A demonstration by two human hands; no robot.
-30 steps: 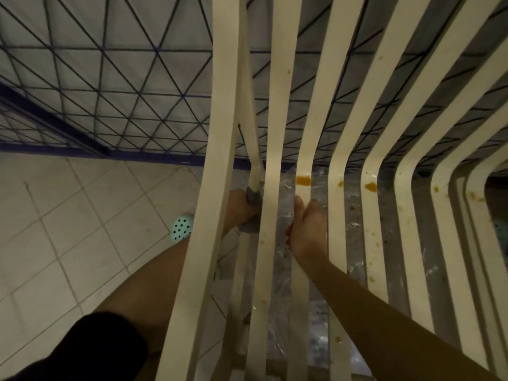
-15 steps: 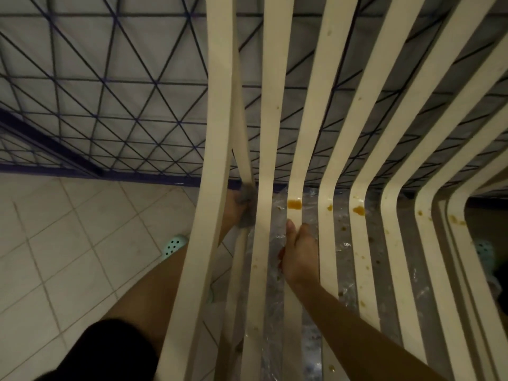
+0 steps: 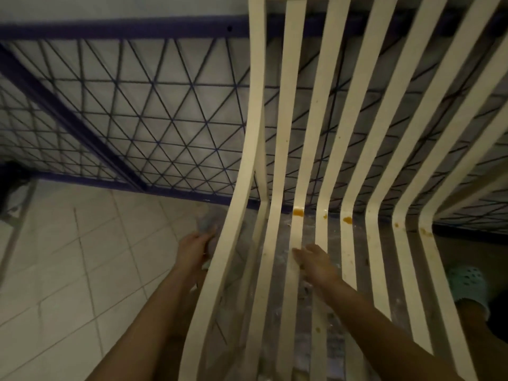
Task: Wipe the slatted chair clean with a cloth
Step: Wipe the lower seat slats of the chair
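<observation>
Head view, dim light, some motion blur. No container visible; nothing held in anything except the cloth [image 3: 206, 225] in the left hand [image 3: 192, 250].

Left hand: outside the chair's leftmost slat [image 3: 248, 160], over the tiled floor [image 3: 82, 257]; fingers curled around a greyish bunched cloth, which pokes out above the knuckles and sits just beside the slat's outer edge; contact with the slat probably, but blur prevents certainty.

Right hand [image 3: 316, 264]: on the seat side, fingers spread and fairly flat, resting across two slats near the bend; holding nothing.

Edges and room: slatted chair [image 3: 338, 149] fills the centre and right of frame, cream slats running from top of frame down through a bend to the lower edge; narrow gaps between slats; open floor to the left of the outer slat; a dark blue metal grid frame [image 3: 154, 127] stands close behind the backrest; a foot in a pale green clog [image 3: 468, 284] lies at right, beyond the outer slats.

Chair condition: orange-brown blotches [image 3: 297, 212] at the bend on several slats; small specks scattered along the backrest and seat slats; clear plastic sheeting [image 3: 286, 270] visible beneath the seat through the gaps.
</observation>
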